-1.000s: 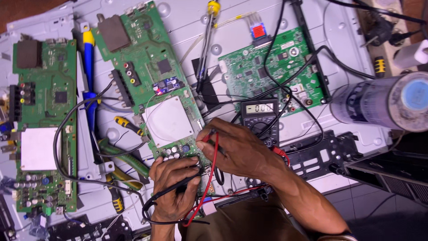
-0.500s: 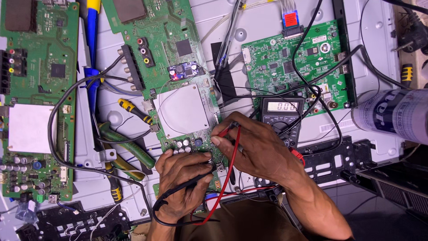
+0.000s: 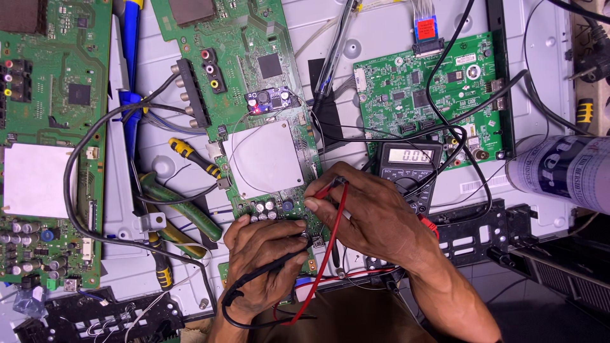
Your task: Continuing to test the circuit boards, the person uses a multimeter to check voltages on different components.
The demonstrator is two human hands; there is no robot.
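You are probing the green circuit board point(image 3: 254, 76), left hand point(image 3: 264, 260) pinching the black probe point(image 3: 279, 263), right hand point(image 3: 368, 216) the red probe point(image 3: 330, 187); next, read the multimeter point(image 3: 406, 162).

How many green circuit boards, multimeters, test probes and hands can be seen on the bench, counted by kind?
Green circuit boards: 3, left, middle, right
Multimeter: 1
Test probes: 2, black in the left hand's grip, red in the right hand's grip
Hands: 2, left hand, right hand
Total: 8
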